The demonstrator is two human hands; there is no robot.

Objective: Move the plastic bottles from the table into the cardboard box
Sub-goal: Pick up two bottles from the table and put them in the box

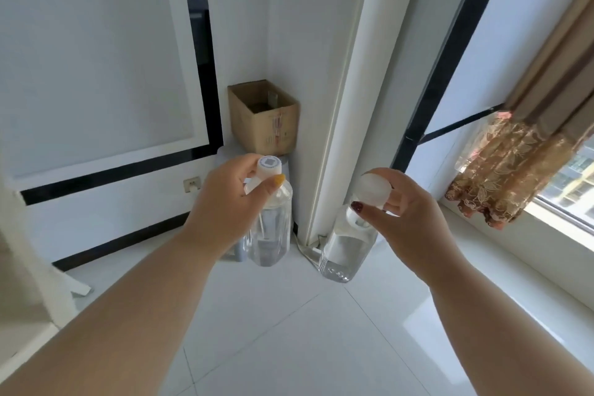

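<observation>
My left hand (225,202) grips a clear plastic bottle (271,228) by its white cap, and the bottle hangs upright above the floor. My right hand (398,206) holds a second clear plastic bottle (347,251) by its round white cap, also hanging upright. An open brown cardboard box (266,125) stands in the room corner beyond both hands, raised on a pale stool partly hidden behind my left hand. What lies inside the box is too dark to make out.
White walls with black trim (205,74) meet at the corner. A white pillar (347,106) runs up between the bottles. A patterned curtain (514,170) hangs over a window sill (530,235) at right. The floor (289,331) is glossy white tile.
</observation>
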